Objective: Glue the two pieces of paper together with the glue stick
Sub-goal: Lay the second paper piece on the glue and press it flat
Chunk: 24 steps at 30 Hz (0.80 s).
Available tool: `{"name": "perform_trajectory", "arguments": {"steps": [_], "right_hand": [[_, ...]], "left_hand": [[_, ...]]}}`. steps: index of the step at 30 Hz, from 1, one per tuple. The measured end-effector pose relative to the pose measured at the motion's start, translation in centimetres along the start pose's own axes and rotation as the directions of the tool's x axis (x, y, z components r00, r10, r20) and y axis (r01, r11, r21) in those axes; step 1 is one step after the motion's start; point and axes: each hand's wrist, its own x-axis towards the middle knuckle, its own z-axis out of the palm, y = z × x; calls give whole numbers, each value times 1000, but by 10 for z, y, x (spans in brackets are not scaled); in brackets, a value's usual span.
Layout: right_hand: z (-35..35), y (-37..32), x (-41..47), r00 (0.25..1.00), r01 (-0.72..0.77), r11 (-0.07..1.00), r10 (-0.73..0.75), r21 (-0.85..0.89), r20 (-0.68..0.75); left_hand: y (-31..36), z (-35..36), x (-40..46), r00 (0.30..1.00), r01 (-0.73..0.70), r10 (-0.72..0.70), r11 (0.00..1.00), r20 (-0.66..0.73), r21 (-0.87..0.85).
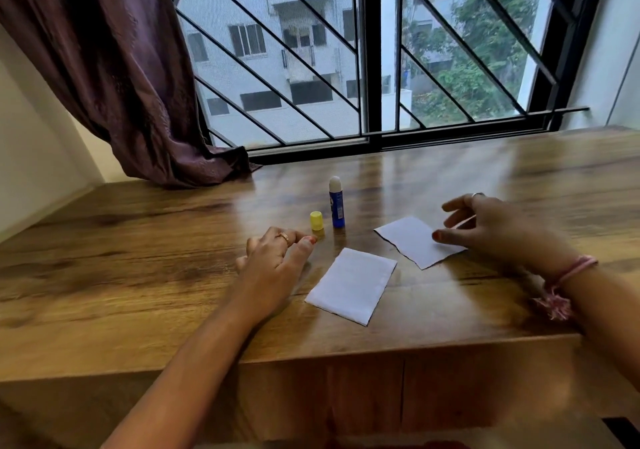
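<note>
Two white paper pieces lie flat on the wooden desk (pixel 138 240). The near paper (pixel 351 285) is rectangular; the far paper (pixel 408 240) has a torn left edge. A blue glue stick (pixel 336 204) stands upright, uncapped, with its white glue showing. Its yellow cap (pixel 316 221) stands just left of it. My left hand (pixel 273 261) rests on the desk left of the near paper, fingers loosely spread, holding nothing. My right hand (pixel 485 226) hovers at the far paper's right edge, its thumb tip touching the sheet and the fingers spread.
A barred window (pixel 374 67) runs along the desk's far edge. A purple curtain (pixel 121 84) hangs at the back left, its hem resting on the desk. The desk's front edge (pixel 381 348) lies close to me.
</note>
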Motion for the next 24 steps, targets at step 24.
{"name": "perform_trajectory", "arguments": {"steps": [24], "right_hand": [[3,-10,-15,996,-77,996,75,46,57]], "left_hand": [[6,-5,-10,894,-319,331,943,301,-90]]}}
